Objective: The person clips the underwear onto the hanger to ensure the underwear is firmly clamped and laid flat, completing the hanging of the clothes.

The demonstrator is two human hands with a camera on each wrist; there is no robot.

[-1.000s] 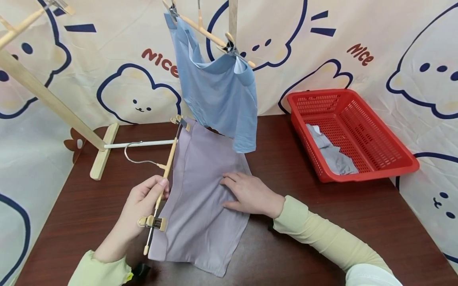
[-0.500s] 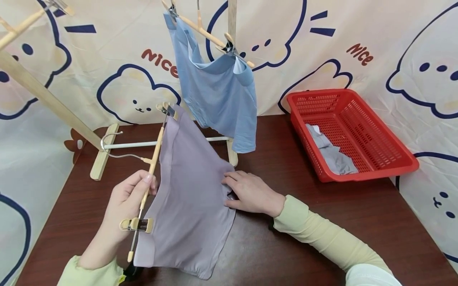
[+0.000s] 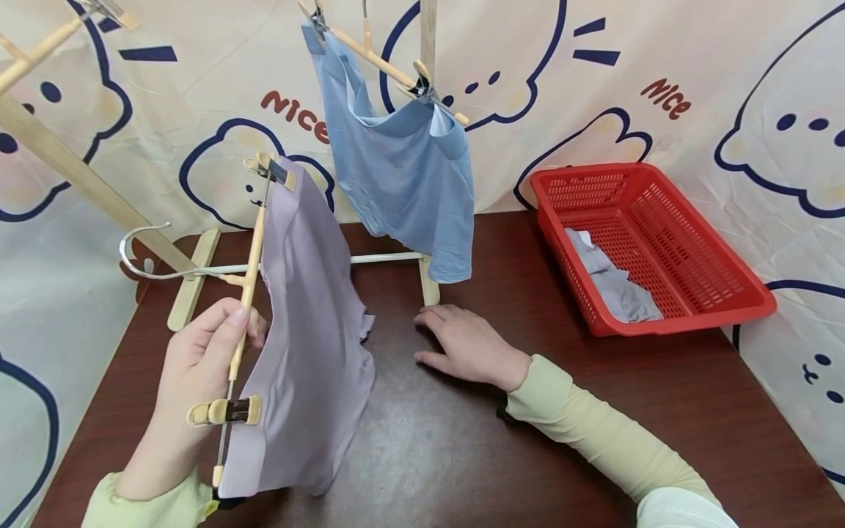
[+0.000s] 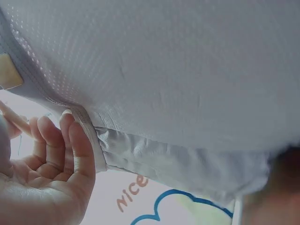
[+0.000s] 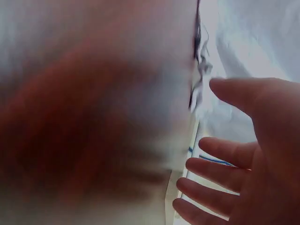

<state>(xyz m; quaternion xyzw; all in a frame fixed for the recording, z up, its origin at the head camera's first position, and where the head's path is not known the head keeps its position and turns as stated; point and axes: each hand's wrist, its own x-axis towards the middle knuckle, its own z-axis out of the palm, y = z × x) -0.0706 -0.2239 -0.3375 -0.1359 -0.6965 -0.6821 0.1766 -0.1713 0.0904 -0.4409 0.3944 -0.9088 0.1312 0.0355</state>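
Note:
My left hand point(image 3: 201, 367) grips the middle bar of a beige clip hanger point(image 3: 251, 268), thumb on top and fingers curled beneath. A lavender garment point(image 3: 304, 315), like shorts or a skirt, hangs by its waistband from the hanger's two clips and drapes to the right. The left wrist view shows its cloth point(image 4: 187, 79) close up beside the curled fingers point(image 4: 79, 150). My right hand point(image 3: 472, 345) lies low at the table with relaxed fingers and holds nothing, apart from the garment's loose edge. In the right wrist view its fingers point(image 5: 211, 173) are spread.
Light blue shorts point(image 3: 409, 169) hang clipped on another hanger from the rack, above the table. The rack's wooden post point(image 3: 92, 176) and white bottom rod point(image 3: 389, 257) stand at the back left. A red basket point(image 3: 700, 323) holding a grey cloth point(image 3: 620, 290) is at the right.
My left hand has lifted the hanger and moved left, drawing the lavender garment off the table and away from my right hand. The right hand has stayed nearly in place.

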